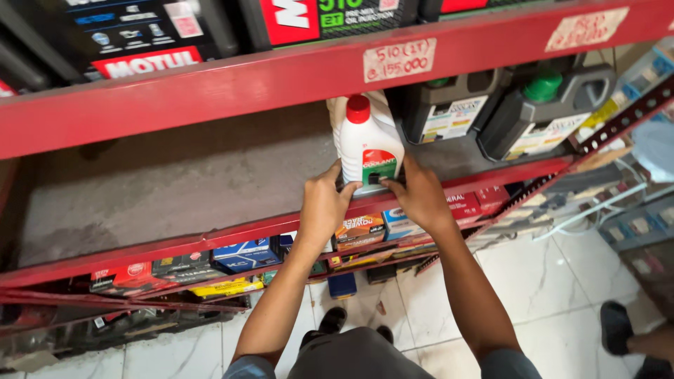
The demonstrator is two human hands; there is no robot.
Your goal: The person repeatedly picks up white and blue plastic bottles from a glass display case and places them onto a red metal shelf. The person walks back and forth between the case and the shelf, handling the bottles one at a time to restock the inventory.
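The left hand [324,203] and right hand [419,193] grip 1 white plastic bottle with a red cap [368,147] at its base on the red metal shelf [210,238], so I think both should keep it upright, away from the front edge.

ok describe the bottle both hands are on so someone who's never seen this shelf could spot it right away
Find the red metal shelf with the grey board. Near its front edge, left of two dark grey jugs, stands a white bottle, with the left hand and right hand at its base. Its red cap and red-and-green label set it apart.
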